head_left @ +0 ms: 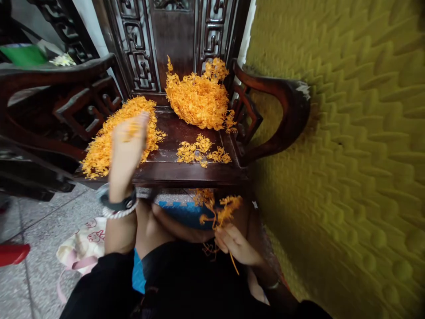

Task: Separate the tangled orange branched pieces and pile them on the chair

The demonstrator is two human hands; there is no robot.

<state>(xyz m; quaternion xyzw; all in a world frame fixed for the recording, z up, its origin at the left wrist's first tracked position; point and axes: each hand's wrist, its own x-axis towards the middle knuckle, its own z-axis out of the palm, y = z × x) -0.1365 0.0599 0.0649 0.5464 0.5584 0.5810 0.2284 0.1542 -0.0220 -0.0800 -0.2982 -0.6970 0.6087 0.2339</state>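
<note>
My left hand point(128, 148) is raised over the front left of the dark wooden chair seat point(172, 166), blurred by motion, with a bit of orange between its fingertips, just above the left heap of orange plastic pieces point(106, 141). A watch and a bead bracelet sit on that wrist. My right hand point(237, 243) rests low over my lap, fingers pinched on a tangled orange sprue strip point(221, 215). A larger tangled orange heap point(199, 99) lies at the back of the seat, and a small scatter of orange pieces point(201, 150) lies in the seat's middle.
The chair's curved armrests point(282, 110) and carved back point(172, 40) enclose the seat. A yellow textured foam wall point(348, 155) stands close on the right. A cloth bag point(84, 248) lies on the tiled floor at left. A red object point(11, 253) shows at the far left.
</note>
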